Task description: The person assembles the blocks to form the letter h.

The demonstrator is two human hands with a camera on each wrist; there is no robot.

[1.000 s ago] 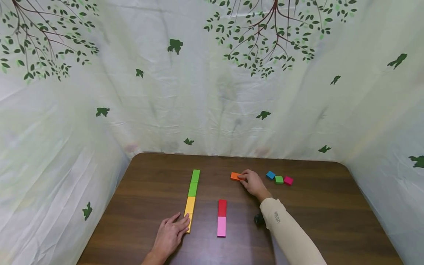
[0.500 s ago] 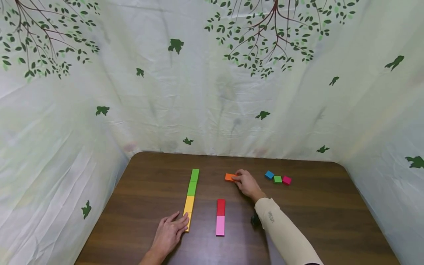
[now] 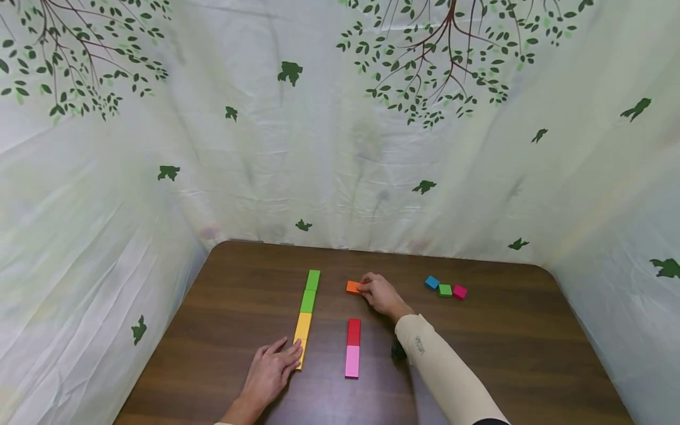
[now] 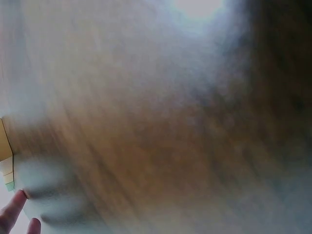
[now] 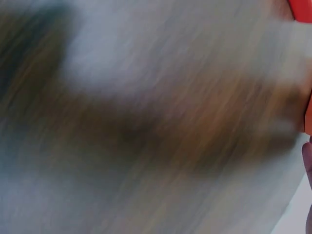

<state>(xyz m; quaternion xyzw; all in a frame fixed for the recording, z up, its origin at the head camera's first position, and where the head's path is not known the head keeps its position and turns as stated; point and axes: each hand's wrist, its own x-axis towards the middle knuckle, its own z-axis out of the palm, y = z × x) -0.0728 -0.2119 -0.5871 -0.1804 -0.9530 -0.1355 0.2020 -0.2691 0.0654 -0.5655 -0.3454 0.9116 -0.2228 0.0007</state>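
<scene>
At the back middle of the table, my right hand (image 3: 383, 296) pinches the right end of an orange block (image 3: 352, 287) between thumb and fingers. A bit of that orange block (image 5: 309, 117) shows at the right edge of the right wrist view. My left hand (image 3: 267, 372) rests its extended fingers against the nearer of two yellow blocks (image 3: 303, 324), partly covering it. Two green blocks (image 3: 310, 290) continue that column end to end toward the back. Right of the column, a red block (image 3: 353, 332) and a pink block (image 3: 352, 361) form a shorter line.
Beyond the right hand lie a blue block (image 3: 432, 282), a green block (image 3: 445, 290) and a magenta block (image 3: 460, 292), close together at angles. The brown wooden table (image 3: 504, 354) has a pale curtain (image 3: 361, 147) behind it. A dark round object (image 3: 397, 350) sits beside the right forearm.
My right hand has slid the orange block leftward along the back of the table, to a place beyond the red block. The left hand stays at the yellow block.
</scene>
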